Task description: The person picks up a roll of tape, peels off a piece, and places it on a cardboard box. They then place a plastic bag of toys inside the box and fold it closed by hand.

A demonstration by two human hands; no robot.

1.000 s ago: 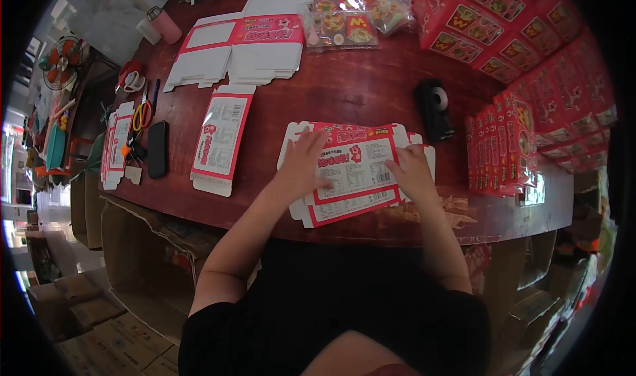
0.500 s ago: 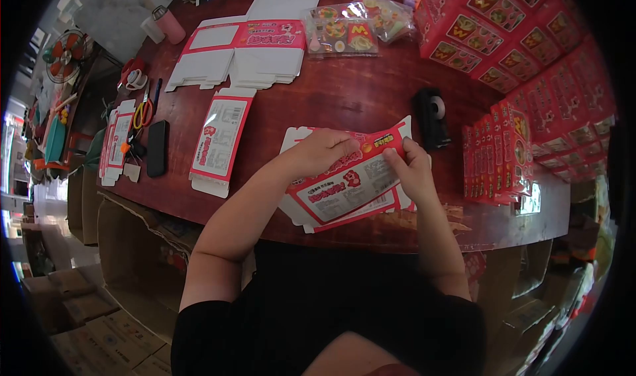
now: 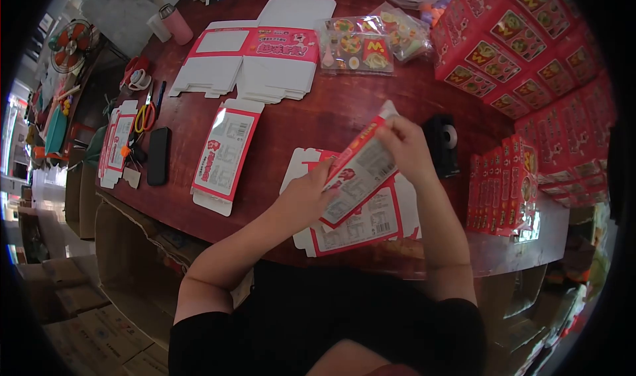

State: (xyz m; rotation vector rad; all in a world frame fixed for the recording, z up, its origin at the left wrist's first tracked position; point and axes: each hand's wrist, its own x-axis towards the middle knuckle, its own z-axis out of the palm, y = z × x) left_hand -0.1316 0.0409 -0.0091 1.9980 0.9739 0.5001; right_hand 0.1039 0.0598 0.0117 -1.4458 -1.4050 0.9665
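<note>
A red-and-white printed carton point(image 3: 361, 174) is held up at a tilt between my two hands. My left hand point(image 3: 311, 194) grips its lower left end, fingers at the near edge. At the upper right end, my right hand point(image 3: 405, 147) pinches the carton near its narrow red side. Beneath it, a flat carton blank point(image 3: 371, 225) of the same print lies on the table, partly covered by the held one and my hands. A separate carton point(image 3: 227, 152) lies left of my hands, with white flaps showing at its ends.
Unfolded blanks point(image 3: 278, 74) lie at the back beside bagged toy food sets point(image 3: 358, 48). A black tape dispenser point(image 3: 440, 147) stands right, near stacked finished boxes point(image 3: 500, 187). A phone point(image 3: 158, 156), scissors point(image 3: 146, 114) and a pink bottle point(image 3: 175, 25) are on the left.
The carton has been lifted off the blank and tilted, its narrow red side now turned up. My right hand has risen slightly; my left hand has shifted lower, to the carton's near end.
</note>
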